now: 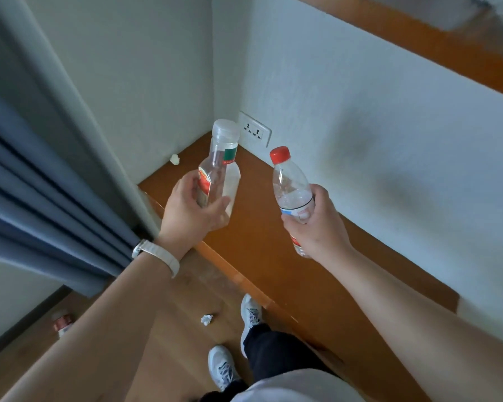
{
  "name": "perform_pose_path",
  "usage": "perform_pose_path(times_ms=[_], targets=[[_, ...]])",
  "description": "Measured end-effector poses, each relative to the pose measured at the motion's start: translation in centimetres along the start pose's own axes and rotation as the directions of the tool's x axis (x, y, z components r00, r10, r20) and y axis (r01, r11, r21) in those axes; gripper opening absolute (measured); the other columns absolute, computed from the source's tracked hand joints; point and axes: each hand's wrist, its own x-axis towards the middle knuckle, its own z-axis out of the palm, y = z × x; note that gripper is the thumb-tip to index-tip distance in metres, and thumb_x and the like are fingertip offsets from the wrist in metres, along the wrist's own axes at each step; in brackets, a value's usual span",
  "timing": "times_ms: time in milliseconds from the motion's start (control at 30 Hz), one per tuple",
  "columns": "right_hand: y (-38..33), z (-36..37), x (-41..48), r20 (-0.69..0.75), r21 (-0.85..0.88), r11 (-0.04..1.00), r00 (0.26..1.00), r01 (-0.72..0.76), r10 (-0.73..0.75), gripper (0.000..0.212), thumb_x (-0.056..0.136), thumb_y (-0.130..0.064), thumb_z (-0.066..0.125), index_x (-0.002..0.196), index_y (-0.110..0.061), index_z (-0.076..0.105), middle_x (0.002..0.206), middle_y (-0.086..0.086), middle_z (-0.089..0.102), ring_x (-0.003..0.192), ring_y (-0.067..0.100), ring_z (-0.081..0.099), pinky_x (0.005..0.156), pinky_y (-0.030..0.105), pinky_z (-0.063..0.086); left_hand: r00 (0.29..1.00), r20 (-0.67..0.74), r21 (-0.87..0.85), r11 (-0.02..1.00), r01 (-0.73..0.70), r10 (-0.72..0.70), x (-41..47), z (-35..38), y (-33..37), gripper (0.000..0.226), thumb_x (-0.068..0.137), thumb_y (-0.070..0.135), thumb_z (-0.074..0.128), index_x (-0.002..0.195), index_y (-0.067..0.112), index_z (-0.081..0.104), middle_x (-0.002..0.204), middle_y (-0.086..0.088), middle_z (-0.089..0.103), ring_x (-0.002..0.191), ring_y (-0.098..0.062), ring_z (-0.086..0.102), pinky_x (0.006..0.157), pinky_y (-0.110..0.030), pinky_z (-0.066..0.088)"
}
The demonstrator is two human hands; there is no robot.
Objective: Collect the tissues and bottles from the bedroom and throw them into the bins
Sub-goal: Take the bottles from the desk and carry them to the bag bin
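- A clear bottle (215, 172) is held in the left hand (192, 210), a red-capped bottle (291, 190) in the right hand (317, 224), fingers wrapped round each.
- Both look empty, light and easily crushed; mid-body holds suit them.

The red-capped bottle (291, 189) is clear. The white-capped bottle (217, 166) has a red and green label. The curtain (41, 192) is blue. The ledge (273, 242) is orange-brown.

Both bare arms reached forward. The left hand (195, 207), wristband on its wrist, curled closed in a grip; the right hand (317, 224) was clenched likewise, thumb wrapped round.
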Motion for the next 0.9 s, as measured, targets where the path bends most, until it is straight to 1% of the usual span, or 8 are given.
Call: perform_pose_path(times_ms=[100, 267, 367, 500, 633, 767, 833, 900], targets=[[0.8, -0.9, -2.4, -0.020, 0.004, 1.000, 1.000, -0.013, 0.013, 0.068, 0.070, -0.047, 0.072, 0.127, -0.040, 0.035, 0.117, -0.016, 0.052, 0.102, 0.011, 0.058, 0.077, 0.040, 0.058, 1.000, 0.027, 0.011, 1.000, -0.009, 0.009, -2.1, 0.6, 0.5, 0.066, 0.075, 0.053, 0.074, 0.129, 0.027, 0.046, 0.117, 0.008, 0.057, 0.104, -0.012, 0.059, 0.081, -0.022, 0.050], [1.9, -3.3, -5.6, -0.048, -0.030, 1.000, 0.999, 0.005, -0.007, 0.060, 0.072, -0.046, 0.069, 0.122, -0.038, 0.039, 0.114, -0.015, 0.055, 0.099, 0.009, 0.059, 0.075, 0.041, 0.056, 0.991, 0.111, 0.046, 0.996, -0.079, 0.073, -5.7, 2.0, 1.7, 0.068, 0.072, 0.056, 0.074, 0.127, 0.027, 0.046, 0.116, 0.009, 0.056, 0.103, -0.014, 0.058, 0.083, -0.027, 0.055], [2.9, -5.1, -7.6, -0.101, -0.002, 1.000, 0.995, -0.026, 0.026, 0.057, 0.072, -0.045, 0.070, 0.120, -0.036, 0.039, 0.111, -0.015, 0.055, 0.096, 0.009, 0.059, 0.074, 0.041, 0.056, 0.986, 0.140, 0.059, 0.993, -0.100, 0.091, -7.7, 3.4, 3.2, 0.068, 0.075, 0.054, 0.074, 0.129, 0.024, 0.046, 0.115, 0.006, 0.055, 0.101, -0.014, 0.057, 0.085, -0.030, 0.056], [5.0, -8.8, -11.4, -0.177, 0.040, 0.996, 0.981, -0.077, 0.083, 0.057, 0.073, -0.044, 0.071, 0.119, -0.038, 0.039, 0.109, -0.017, 0.055, 0.094, 0.008, 0.059, 0.076, 0.041, 0.056, 0.976, 0.183, 0.010, 0.993, -0.121, 0.117, -10.9, 6.3, 5.9, 0.067, 0.076, 0.049, 0.074, 0.131, 0.023, 0.046, 0.114, 0.004, 0.057, 0.097, -0.014, 0.057, 0.085, -0.033, 0.057], [8.1, -13.7, -16.9, -0.273, 0.093, 0.989, 0.952, -0.117, 0.138, 0.052, 0.073, -0.039, 0.072, 0.115, -0.039, 0.041, 0.107, -0.017, 0.056, 0.092, 0.006, 0.059, 0.077, 0.038, 0.054, 0.942, 0.278, -0.036, 0.982, -0.187, 0.189, -15.3, 10.2, 9.2, 0.066, 0.077, 0.050, 0.073, 0.131, 0.026, 0.046, 0.116, 0.008, 0.058, 0.104, -0.015, 0.059, 0.086, -0.030, 0.055], [11.8, -19.1, -24.8, -0.362, 0.153, 0.972, 0.904, -0.181, 0.226, 0.048, 0.074, -0.037, 0.072, 0.110, -0.043, 0.041, 0.103, -0.018, 0.059, 0.086, 0.000, 0.059, 0.071, 0.030, 0.051, 0.879, 0.392, -0.101, 0.962, -0.252, 0.271, -21.9, 15.0, 13.2, 0.054, 0.077, 0.048, 0.074, 0.122, 0.033, 0.048, 0.114, 0.012, 0.059, 0.105, -0.011, 0.059, 0.078, -0.019, 0.050], [13.7, -21.9, -29.2, -0.390, 0.168, 0.964, 0.884, -0.208, 0.258, 0.049, 0.074, -0.038, 0.072, 0.113, -0.041, 0.042, 0.103, -0.017, 0.058, 0.084, 0.001, 0.059, 0.068, 0.030, 0.051, 0.844, 0.450, -0.145, 0.956, -0.255, 0.293, -25.9, 17.5, 15.6, 0.047, 0.079, 0.044, 0.074, 0.117, 0.036, 0.048, 0.113, 0.012, 0.060, 0.104, -0.010, 0.060, 0.076, -0.018, 0.047], [15.8, -24.8, -33.6, -0.438, 0.195, 0.955, 0.852, -0.222, 0.287, 0.048, 0.073, -0.037, 0.072, 0.111, -0.041, 0.042, 0.099, -0.017, 0.059, 0.079, 0.005, 0.060, 0.066, 0.031, 0.052, 0.809, 0.493, -0.189, 0.947, -0.260, 0.320, -29.7, 19.9, 18.1, 0.046, 0.080, 0.040, 0.074, 0.117, 0.035, 0.048, 0.111, 0.014, 0.062, 0.101, -0.008, 0.061, 0.076, -0.018, 0.047]])
